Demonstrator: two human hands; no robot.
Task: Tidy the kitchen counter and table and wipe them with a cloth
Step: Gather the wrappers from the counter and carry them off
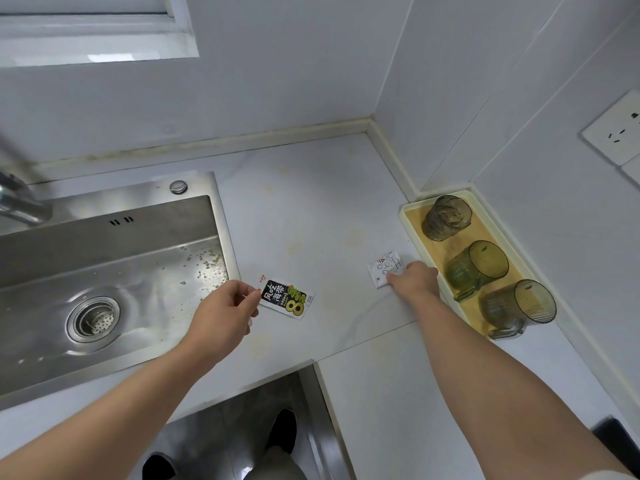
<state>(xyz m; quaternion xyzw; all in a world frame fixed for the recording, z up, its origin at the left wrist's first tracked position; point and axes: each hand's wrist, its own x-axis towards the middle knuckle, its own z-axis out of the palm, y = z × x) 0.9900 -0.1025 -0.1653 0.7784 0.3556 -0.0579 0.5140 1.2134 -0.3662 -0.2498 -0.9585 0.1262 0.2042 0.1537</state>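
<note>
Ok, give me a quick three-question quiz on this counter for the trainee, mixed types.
1. Multiple choice: what is the left hand pinching?
A. the black seaweed snack packet
B. a cloth
C. a sponge

2. True or false: the right hand touches the white sachet, which lies on the counter beside the cream tray.

3. Count: how many green mugs are on the tray?

Key: 1 A; 2 true; 3 three.
</note>
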